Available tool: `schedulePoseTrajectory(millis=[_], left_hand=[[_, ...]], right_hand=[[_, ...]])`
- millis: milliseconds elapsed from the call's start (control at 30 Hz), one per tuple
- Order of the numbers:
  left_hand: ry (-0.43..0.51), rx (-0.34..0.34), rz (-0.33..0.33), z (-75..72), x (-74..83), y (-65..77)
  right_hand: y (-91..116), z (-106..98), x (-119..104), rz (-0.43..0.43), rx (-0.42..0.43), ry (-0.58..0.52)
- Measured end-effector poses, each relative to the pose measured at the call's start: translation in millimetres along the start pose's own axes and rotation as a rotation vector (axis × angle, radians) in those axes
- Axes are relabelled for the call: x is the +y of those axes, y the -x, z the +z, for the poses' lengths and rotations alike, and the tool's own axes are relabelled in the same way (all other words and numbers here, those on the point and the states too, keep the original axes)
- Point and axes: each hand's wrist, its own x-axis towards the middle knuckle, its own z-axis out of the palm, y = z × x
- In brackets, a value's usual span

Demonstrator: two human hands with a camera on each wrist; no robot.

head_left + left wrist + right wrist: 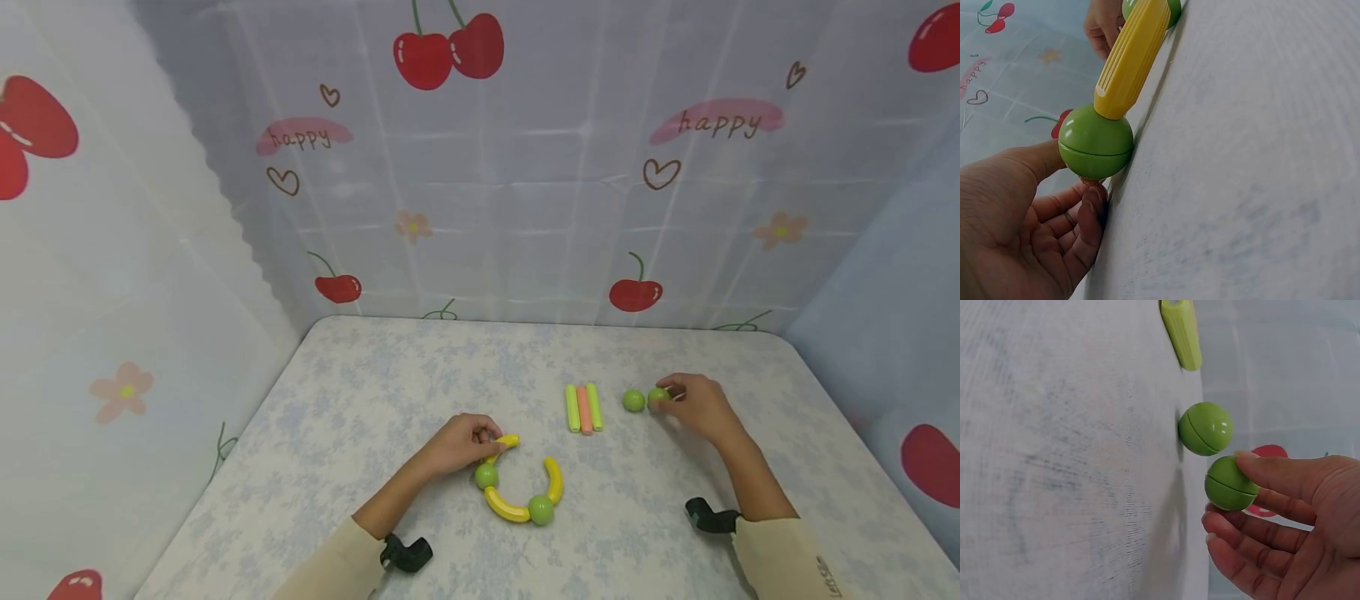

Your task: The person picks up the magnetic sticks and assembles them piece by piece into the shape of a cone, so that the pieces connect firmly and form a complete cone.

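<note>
My left hand (463, 442) holds a curved yellow piece (510, 441) at the open upper end of a partial ring. That ring joins curved yellow pieces (507, 506) with green balls (541, 509), and it lies on the table. In the left wrist view, a green ball (1095, 142) hides much of what the left fingers grip. My right hand (697, 403) pinches a green ball (1230, 484) between thumb and fingers. Right beside it on the table is another green ball (1205, 429).
Two light green sticks (572, 408) with an orange stick (583, 410) between them lie side by side, left of the loose balls. The pale patterned table (360, 375) meets a printed curtain (510, 250) at its back edge.
</note>
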Motion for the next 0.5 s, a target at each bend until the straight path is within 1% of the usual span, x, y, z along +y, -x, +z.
schedulePoseTrajectory(millis=[200,367,500], left_hand=[[0.023,-0.001,-0.001,-0.8,-1.5,0.5],[0.051,-0.008,0.003,-2.4,-0.6,1.5],[0.064,-0.016,0.001,-3.2,0.8,1.3]], right_hand=[[-0.8,-3.5,-12.0,-0.042,0.049,0.005],[1.7,-7.4,-29.0,-0.066,0.083,0.001],[6.5,-7.1,-43.8,-0.115,0.106,-0.011]])
